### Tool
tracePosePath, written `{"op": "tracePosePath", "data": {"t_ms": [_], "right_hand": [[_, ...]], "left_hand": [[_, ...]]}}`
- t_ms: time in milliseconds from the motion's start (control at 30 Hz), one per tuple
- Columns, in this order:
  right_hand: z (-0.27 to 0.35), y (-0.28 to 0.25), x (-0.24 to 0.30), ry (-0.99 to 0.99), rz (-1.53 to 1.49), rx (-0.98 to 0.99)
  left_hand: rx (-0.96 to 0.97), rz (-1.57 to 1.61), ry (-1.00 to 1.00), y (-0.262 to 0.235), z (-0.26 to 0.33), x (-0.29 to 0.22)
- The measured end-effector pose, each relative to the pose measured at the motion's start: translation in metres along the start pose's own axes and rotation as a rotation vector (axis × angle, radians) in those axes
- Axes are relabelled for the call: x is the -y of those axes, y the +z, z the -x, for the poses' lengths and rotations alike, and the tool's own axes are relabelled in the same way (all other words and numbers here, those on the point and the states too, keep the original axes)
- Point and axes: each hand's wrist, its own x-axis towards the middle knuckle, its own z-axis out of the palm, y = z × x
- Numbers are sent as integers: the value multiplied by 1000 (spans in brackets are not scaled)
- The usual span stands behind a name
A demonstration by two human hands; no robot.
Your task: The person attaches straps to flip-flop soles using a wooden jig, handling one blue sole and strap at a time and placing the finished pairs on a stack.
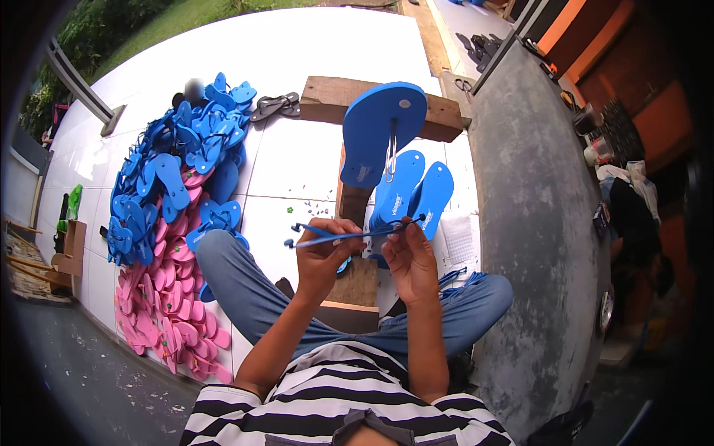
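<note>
Left hand (323, 249): fingers closed, pinching the blue strap (375, 233).
Right hand (413, 260): fingers also closed, gripping the same strap near one dark end.
Blue strap: stretched between both hands, two ends jutting out past the left.
Blue sole (383, 123): set across the wooden beam (323, 93), beyond the hands.
Stacked blue soles (399, 182): just beyond the right hand.
Sandal heap (167, 171): blue and pink, on the white tiled floor (286, 171), left.
</note>
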Motion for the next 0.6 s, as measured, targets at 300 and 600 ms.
{"op": "tracePosePath", "data": {"t_ms": [300,600], "right_hand": [[-17,54,19,-358,202,213],[-25,94,32,-676,855,160]], "left_hand": [[397,-988,189,-13,4,2],[161,-978,521,7,-97,-66]]}}
